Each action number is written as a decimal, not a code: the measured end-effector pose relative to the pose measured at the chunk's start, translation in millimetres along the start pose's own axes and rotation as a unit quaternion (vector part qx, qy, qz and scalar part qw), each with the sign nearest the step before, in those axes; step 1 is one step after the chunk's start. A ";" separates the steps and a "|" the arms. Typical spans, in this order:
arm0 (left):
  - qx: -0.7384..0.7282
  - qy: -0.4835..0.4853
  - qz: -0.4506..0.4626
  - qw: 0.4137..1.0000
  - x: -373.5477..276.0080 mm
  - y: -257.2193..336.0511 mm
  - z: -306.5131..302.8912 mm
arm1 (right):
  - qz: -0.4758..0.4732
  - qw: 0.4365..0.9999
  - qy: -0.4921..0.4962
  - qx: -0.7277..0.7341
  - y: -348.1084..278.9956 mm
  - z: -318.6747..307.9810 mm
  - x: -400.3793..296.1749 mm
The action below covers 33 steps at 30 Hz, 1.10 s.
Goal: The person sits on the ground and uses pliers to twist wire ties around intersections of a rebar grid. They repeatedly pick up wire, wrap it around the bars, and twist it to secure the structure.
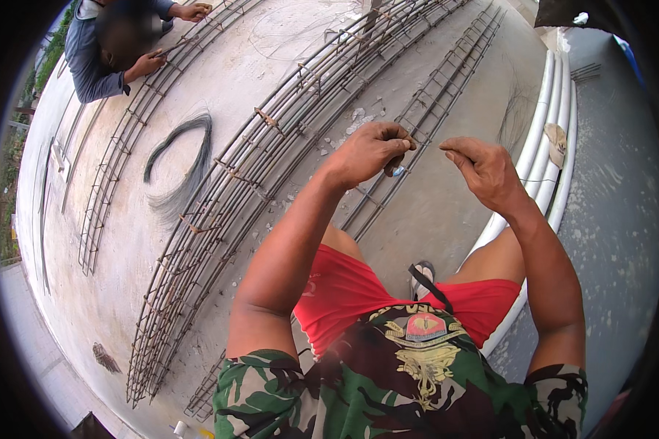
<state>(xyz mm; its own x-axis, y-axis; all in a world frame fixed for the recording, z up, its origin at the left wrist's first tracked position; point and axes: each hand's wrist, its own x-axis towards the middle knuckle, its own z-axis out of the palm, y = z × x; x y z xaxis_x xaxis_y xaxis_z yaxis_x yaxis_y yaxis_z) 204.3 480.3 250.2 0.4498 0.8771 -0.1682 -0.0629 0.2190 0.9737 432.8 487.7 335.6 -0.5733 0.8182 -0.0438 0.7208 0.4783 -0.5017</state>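
Note:
My left hand (378,149) is raised over a narrow rebar cage (422,110), with its thumb pressed to its curled fingers. Facing it across a small gap is my right hand (483,170), its thumb and forefinger drawn close together. Any fine wire between the fingertips is too thin to make out. The narrow cage lies on the concrete slab (456,197) and runs beneath my left hand toward my legs. A small blue-and-white scrap (399,171) shows just under the left fingers.
A large bundle of rebar cages (241,175) lies to the left. Beyond it are a loop of tie wire (206,137) and another cage (126,131), where a co-worker (96,55) leans in with both hands. White pipes (543,131), with a stained glove-like cloth (556,144) on them, line the right side.

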 end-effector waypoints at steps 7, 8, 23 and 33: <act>-0.003 -0.058 -0.048 0.997 20.9 -34.0 -29.4 | 0.061 0.974 -0.128 0.177 39.3 10.8 30.8; -0.009 -0.053 -0.066 0.996 31.8 -43.6 -27.7 | 0.068 0.975 -0.116 0.178 51.9 18.6 31.9; 0.341 0.086 -0.275 0.895 65.0 -251.5 -22.5 | 0.364 0.895 -0.252 -0.047 178.9 239.4 11.5; 0.535 -0.092 -0.334 0.770 119.2 -291.2 16.3 | 0.419 0.863 -0.120 0.257 222.9 355.8 -12.9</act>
<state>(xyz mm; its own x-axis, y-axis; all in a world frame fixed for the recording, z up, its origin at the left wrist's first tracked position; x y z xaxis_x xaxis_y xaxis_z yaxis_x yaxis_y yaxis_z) 290.8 514.1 -50.9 0.1892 0.6244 -0.7578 0.9638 0.0297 0.2651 462.2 470.2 -83.0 -0.0421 0.6892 -0.7234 0.6890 -0.5043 -0.5206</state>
